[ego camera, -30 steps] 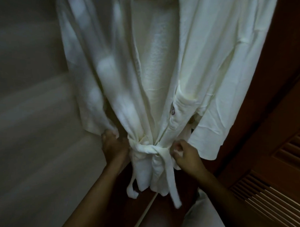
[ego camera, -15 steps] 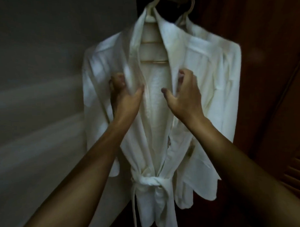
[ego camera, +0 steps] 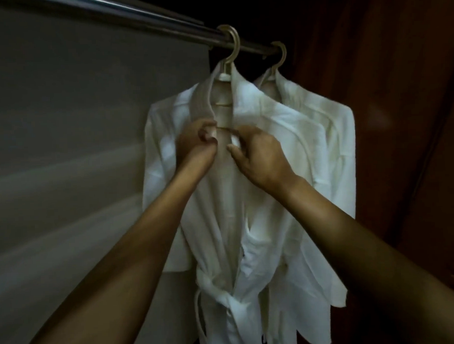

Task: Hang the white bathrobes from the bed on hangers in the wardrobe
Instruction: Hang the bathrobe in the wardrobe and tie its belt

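Finding: both bathrobes are off the bed and hang in the wardrobe. The front bathrobe [ego camera: 164, 174] hangs from the front hanger [ego camera: 233, 43], whose hook sits over the rail [ego camera: 127, 14] toward its right end. The rear bathrobe [ego camera: 330, 142] hangs just behind it on the rear hanger [ego camera: 281, 54], nearer that end and beside the wooden side wall [ego camera: 388, 114]. The two garments overlap and appear to touch at the shoulder.

Governing relation: the front bathrobe's long axis runs straight down from the hook. Both hands work high on that axis, at chest level just below the collar and well above the tied belt [ego camera: 225, 298]. The front opening lies between them, so each lapel is at its own hand. Neither hand is clearly nearer.

Left grip [ego camera: 194, 144]: narrow. The fingers and thumb are curled in and pinch the edge of the collar band on the person's left.

Right grip [ego camera: 261, 160]: narrow. The thumb is set against the fingers, with a fold of the opposite lapel between them. Some blur hides the exact fingertip contact.

Assessment: the hanging appears done, and the step in hand is dressing the front. Any adjustment should draw the lapels toward each other or downward along the axis. An uneven sideways pull risks sliding a shoulder off the hanger.
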The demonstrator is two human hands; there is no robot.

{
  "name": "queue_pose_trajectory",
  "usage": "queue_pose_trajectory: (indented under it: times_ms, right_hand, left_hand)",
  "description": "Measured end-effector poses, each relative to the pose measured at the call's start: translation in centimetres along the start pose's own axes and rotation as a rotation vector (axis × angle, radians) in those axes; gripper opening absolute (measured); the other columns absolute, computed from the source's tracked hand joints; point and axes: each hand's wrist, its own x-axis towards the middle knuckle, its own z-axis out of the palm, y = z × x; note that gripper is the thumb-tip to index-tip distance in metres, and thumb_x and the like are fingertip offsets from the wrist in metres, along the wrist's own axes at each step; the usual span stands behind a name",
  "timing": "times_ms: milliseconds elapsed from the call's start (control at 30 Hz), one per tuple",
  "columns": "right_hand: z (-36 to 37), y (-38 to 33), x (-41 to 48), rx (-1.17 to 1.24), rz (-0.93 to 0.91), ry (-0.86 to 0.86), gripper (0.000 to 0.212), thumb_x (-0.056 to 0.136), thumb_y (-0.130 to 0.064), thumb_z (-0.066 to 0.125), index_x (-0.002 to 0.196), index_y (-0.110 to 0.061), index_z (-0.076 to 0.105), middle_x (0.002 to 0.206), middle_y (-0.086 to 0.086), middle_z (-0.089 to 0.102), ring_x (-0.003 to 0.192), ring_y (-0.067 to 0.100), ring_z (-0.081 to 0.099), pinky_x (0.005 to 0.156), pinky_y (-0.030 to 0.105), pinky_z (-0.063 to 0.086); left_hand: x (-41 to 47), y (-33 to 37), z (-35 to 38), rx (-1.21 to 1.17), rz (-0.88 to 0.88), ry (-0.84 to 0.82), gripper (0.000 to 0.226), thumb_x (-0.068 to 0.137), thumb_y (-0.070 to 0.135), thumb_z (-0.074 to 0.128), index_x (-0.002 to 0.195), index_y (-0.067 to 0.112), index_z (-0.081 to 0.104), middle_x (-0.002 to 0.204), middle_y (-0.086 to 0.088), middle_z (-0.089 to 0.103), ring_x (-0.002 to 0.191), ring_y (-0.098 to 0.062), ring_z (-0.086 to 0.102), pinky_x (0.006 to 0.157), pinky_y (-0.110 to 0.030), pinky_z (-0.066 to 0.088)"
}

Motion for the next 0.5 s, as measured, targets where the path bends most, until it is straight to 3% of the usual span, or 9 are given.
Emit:
queue_pose_trajectory:
  times_ms: [100, 133, 200, 300, 400, 500]
  right_hand:
    - [-2.7, -1.1, 0.6, -0.035, -0.111, 0.098, 0.027, 0.102, -0.033, 0.057, 0.108, -0.013, 0.074, 0.093, 0.005, 0.069, 0.084, 0.018, 0.062, 0.072, 0.025, 0.043]
    - [-3.8, -1.4, 1.5, -0.06, -0.128, 0.181, 0.024, 0.101, -0.029, 0.057, 0.107, -0.013, 0.074, 0.095, 0.005, 0.068, 0.086, 0.018, 0.062, 0.074, 0.023, 0.041]
    - [-5.9, -1.2, 4.3, -0.152, -0.13, 0.31, 0.027, 0.097, -0.028, 0.057, 0.116, -0.014, 0.07, 0.107, 0.005, 0.067, 0.1, 0.02, 0.061, 0.084, 0.021, 0.036]
    - [-7.6, -0.7, 8.0, -0.206, -0.121, 0.174, 0.044, 0.101, -0.041, 0.051, 0.14, -0.023, 0.054, 0.128, 0.004, 0.062, 0.116, 0.022, 0.058, 0.09, 0.03, 0.04]
    - [-6.4, -0.1, 9.0, -0.402, -0.209, -0.045, 0.044, 0.106, -0.025, 0.047, 0.15, -0.019, 0.045, 0.119, 0.013, 0.062, 0.098, 0.031, 0.064, 0.069, 0.034, 0.036]
    - [-5.8, 1.5, 10.2, -0.571, -0.162, -0.114, 0.043, 0.104, -0.012, 0.045, 0.147, -0.015, 0.048, 0.113, 0.017, 0.065, 0.096, 0.041, 0.065, 0.068, 0.045, 0.043]
  left_hand:
    - [1.1, -0.3, -1.0, -0.05, 0.057, 0.245, 0.028, 0.092, 0.03, 0.052, 0.114, 0.018, 0.065, 0.109, -0.003, 0.067, 0.1, -0.024, 0.064, 0.085, -0.026, 0.047]
    - [1.6, -0.4, -1.3, -0.059, 0.066, 0.291, 0.033, 0.09, 0.037, 0.06, 0.115, 0.015, 0.061, 0.109, -0.005, 0.063, 0.1, -0.025, 0.061, 0.082, -0.026, 0.044]
    - [2.9, -0.8, -1.8, 0.042, 0.126, 0.318, 0.058, 0.085, 0.053, 0.069, 0.126, 0.015, 0.055, 0.122, -0.009, 0.056, 0.114, -0.028, 0.054, 0.092, -0.032, 0.044]
    - [4.9, -0.8, -1.8, 0.213, 0.215, 0.151, 0.069, 0.088, 0.066, 0.053, 0.149, 0.033, 0.043, 0.147, -0.007, 0.048, 0.135, -0.03, 0.045, 0.111, -0.046, 0.039]
    - [6.2, -0.3, -1.2, 0.262, 0.3, -0.073, 0.07, 0.091, 0.058, 0.045, 0.157, 0.038, 0.032, 0.15, -0.006, 0.052, 0.135, -0.032, 0.049, 0.11, -0.047, 0.042]
    - [7.4, -0.2, -0.4, 0.278, 0.254, -0.216, 0.073, 0.093, 0.051, 0.054, 0.16, 0.031, 0.03, 0.152, -0.009, 0.05, 0.134, -0.033, 0.051, 0.107, -0.039, 0.045]
